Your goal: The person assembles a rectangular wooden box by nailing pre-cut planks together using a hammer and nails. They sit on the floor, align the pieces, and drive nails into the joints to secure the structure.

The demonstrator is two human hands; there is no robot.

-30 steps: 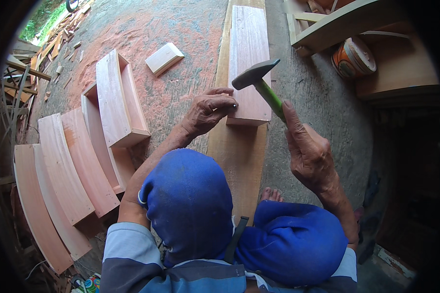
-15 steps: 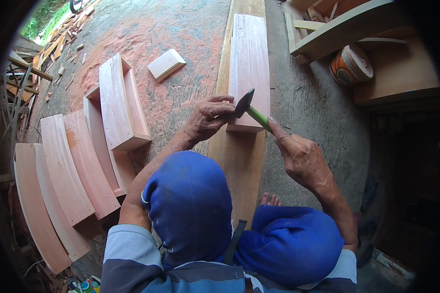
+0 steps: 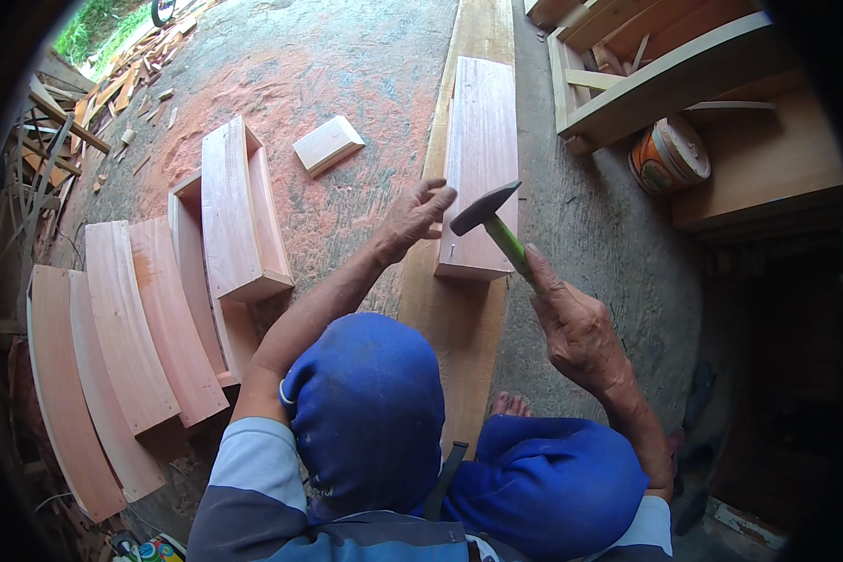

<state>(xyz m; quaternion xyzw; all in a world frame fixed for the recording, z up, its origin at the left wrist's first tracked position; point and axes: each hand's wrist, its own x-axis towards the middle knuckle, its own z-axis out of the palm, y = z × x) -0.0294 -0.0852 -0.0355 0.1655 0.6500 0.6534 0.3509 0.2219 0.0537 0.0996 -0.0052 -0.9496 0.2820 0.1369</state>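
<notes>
Right hand (image 3: 581,328), hammer (image 3: 493,220) head up-left

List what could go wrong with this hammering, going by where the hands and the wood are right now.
1. The left hand rests on the wooden box close beside the raised hammer, so a stray blow could hit the fingers.
2. The box lies on a narrow plank and only that hand steadies it; a strike may shift it.
3. Bare toes show just below the plank's near end, so a dropped hammer or a sliding board could land on them.
</notes>
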